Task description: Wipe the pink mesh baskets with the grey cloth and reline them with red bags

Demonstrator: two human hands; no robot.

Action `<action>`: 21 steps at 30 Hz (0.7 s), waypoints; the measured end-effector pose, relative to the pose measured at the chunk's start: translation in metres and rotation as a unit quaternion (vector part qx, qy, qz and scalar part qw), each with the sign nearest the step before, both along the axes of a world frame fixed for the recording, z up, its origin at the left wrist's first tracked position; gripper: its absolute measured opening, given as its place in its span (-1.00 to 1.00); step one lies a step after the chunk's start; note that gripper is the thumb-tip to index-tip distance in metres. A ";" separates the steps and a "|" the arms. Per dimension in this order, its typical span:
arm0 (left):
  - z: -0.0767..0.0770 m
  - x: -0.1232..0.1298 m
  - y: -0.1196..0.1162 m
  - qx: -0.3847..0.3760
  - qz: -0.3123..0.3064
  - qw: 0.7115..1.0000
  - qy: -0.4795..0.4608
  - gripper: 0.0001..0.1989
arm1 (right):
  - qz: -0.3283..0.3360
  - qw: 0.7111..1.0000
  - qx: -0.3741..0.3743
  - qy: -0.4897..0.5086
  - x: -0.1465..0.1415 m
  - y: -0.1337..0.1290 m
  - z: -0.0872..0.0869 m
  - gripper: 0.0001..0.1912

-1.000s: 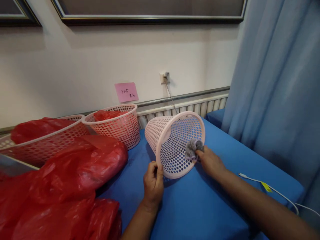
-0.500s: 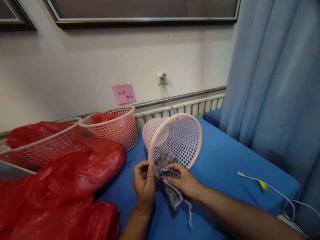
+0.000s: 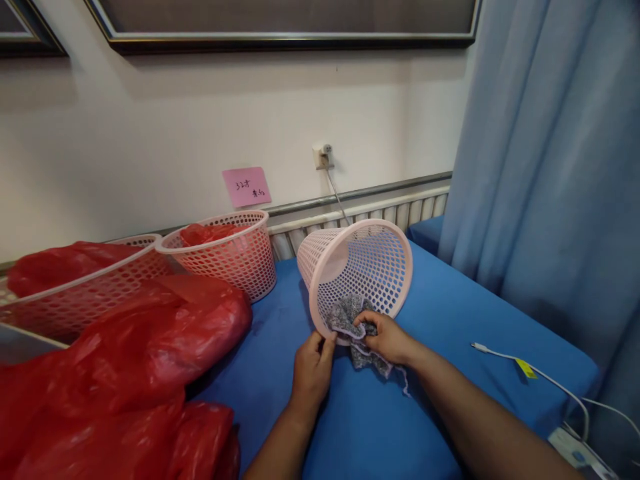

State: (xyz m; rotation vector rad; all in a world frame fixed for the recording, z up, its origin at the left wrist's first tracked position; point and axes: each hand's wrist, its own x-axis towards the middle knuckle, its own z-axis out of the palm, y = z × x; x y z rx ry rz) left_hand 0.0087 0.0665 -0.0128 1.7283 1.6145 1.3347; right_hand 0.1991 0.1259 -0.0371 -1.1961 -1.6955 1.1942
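Note:
A pink perforated basket (image 3: 320, 257) lies tipped on its side on the blue-covered table (image 3: 450, 307), its mouth facing me. My left hand (image 3: 313, 367) pinches the lower left of its rim. In my right hand (image 3: 387, 337) is a grey speckled cloth (image 3: 367, 357) with a pale purple edge and a loose strand. The cloth is bunched over the lower rim, partly inside the mouth and partly hanging outside. My right fingertips are partly hidden in its folds.
Red plastic bags (image 3: 125, 347) cover the left side. Behind them stand two upright pink baskets (image 3: 240, 257) (image 3: 90, 283) with red plastic inside. A white cable (image 3: 500, 353) lies at the right, near a blue curtain (image 3: 545, 147).
The tipped basket has shifted right and slightly back. Both hands and the cloth have moved right with it, and the cloth's folds have changed shape.

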 end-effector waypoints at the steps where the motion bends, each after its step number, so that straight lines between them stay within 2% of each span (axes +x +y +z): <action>1: 0.004 -0.004 -0.001 0.012 0.016 1.000 0.010 -0.65 | -0.020 0.999 0.016 -0.036 0.007 0.002 0.001 -0.62; 6: 0.015 -0.015 -0.005 0.082 0.068 0.993 0.059 -0.67 | -0.171 0.966 0.075 -0.181 0.047 0.017 0.015 -0.58; 9: 0.017 -0.012 -0.007 0.118 0.061 0.989 0.070 -0.70 | -0.219 0.945 0.103 -0.219 0.050 0.020 0.020 -0.52; 11: 0.018 -0.010 -0.009 0.135 0.059 0.986 0.072 -0.70 | -0.194 0.947 0.115 -0.230 0.040 0.015 0.017 -0.52; 15: 0.018 -0.013 -0.010 0.159 0.078 0.982 0.071 -0.66 | -0.075 0.964 0.126 -0.221 0.016 0.001 0.001 -0.57; 17: 0.019 -0.016 -0.011 0.166 0.092 0.979 0.071 -0.68 | -0.044 0.967 0.133 -0.212 0.014 0.000 -0.005 -0.58; 19: 0.021 -0.019 -0.011 0.169 0.096 0.978 0.077 -0.69 | -0.068 0.965 0.139 -0.212 0.020 0.004 -0.006 -0.59; 21: 0.025 -0.021 -0.012 0.168 0.089 0.978 0.087 -0.68 | -0.133 0.956 0.151 -0.213 0.032 0.015 -0.001 -0.58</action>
